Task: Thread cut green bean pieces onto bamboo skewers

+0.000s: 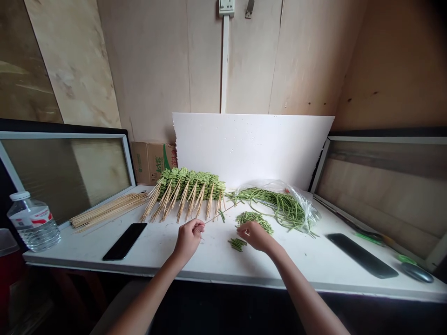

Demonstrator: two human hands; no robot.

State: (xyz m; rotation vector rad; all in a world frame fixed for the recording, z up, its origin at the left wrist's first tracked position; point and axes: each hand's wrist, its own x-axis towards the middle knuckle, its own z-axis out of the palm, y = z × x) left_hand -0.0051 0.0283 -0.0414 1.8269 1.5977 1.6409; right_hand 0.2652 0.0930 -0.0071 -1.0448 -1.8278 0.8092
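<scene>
My left hand (190, 236) is closed in a pinch on the end of a thin bamboo skewer (213, 218), which points up and to the right. A short green bean piece (221, 216) shows along the skewer; whether it is threaded on or lies behind, I cannot tell. My right hand (255, 235) is closed, fingertips pinched, at the near edge of a heap of cut green bean pieces (256, 217). Anything between those fingertips is too small to make out. Just below them lies a small row of cut beans (237, 244).
Stacked bean skewers (192, 184) stand at the back, sticks forward. Loose bamboo skewers (108, 209) and a black phone (125, 241) lie left, near a water bottle (34, 222). Long beans (279, 202) in a plastic bag and a dark flat object (361, 255) are right.
</scene>
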